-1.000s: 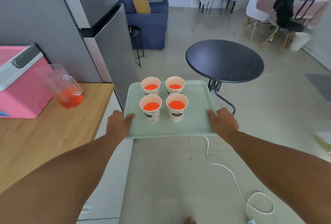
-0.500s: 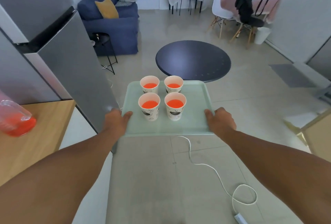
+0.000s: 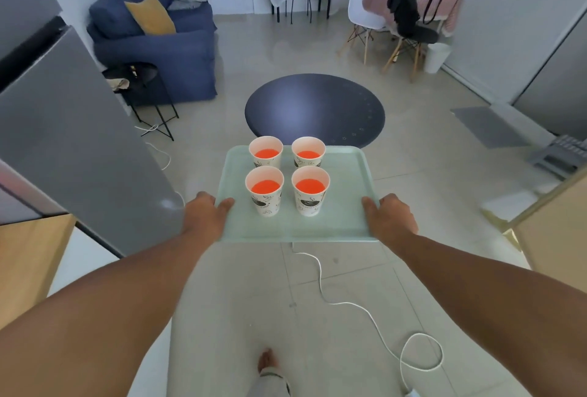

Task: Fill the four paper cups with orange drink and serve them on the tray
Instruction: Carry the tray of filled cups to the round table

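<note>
Both hands (image 3: 208, 215) still carry tray (image 3: 346, 206); pitcher now gone.

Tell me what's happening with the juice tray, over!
Left grip and right grip shut on tray edges. Four cups filled, upright. White cable on the floor ahead; round table beyond.

A home: sofa (image 3: 158, 44), fridge (image 3: 63, 130), dining chairs (image 3: 365, 15).

left hand (image 3: 208, 217) and right hand (image 3: 392, 218) gripping, arms outstretched
</note>
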